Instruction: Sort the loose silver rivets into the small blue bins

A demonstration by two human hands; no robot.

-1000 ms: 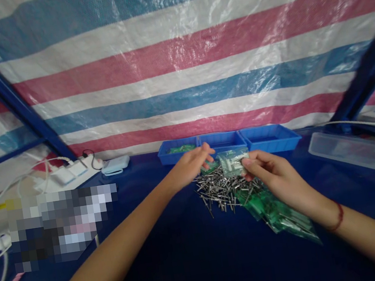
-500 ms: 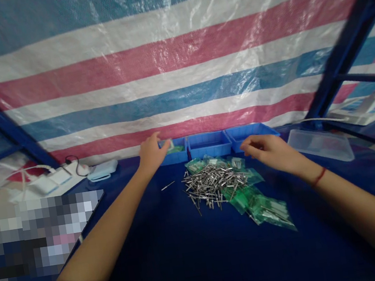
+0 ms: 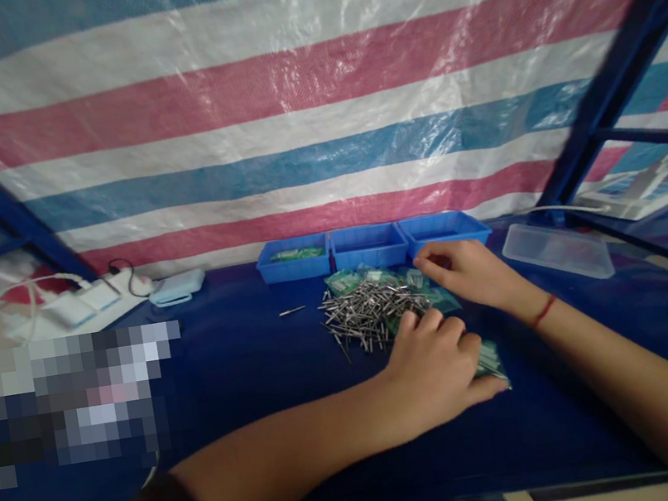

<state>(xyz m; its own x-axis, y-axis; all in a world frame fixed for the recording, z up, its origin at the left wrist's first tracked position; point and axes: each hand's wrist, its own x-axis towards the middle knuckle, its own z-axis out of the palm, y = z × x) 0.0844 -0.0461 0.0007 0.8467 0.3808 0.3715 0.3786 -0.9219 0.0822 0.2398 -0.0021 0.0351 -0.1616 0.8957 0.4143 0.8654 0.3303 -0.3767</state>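
Note:
My left hand (image 3: 435, 361) reaches across the front of the pile, fingers apart and bent over green-tinted plastic bags (image 3: 489, 361). Its thumb lies along the nearest bag's edge, and the palm hides the other bags beneath. Left of these bags, a heap of silver blind rivets (image 3: 365, 313) lies on the blue table. My right hand (image 3: 462, 269) hovers at the heap's back right with curled fingers, close to a small clear bag (image 3: 414, 279). Whatever its fingertips hold, if anything, cannot be made out. One loose rivet (image 3: 291, 311) lies left of the heap.
Along the back stand a left blue bin (image 3: 295, 271) holding green bags, a middle bin (image 3: 371, 258) and a right bin (image 3: 452, 224). A clear plastic lid or tray (image 3: 557, 252) lies at right. A power strip (image 3: 85, 309) and light-blue case (image 3: 177, 288) are at left.
My left hand has swung from the left bin to the bags at the heap's front right. My right hand stays near the right bin. The view has tipped slightly downward.

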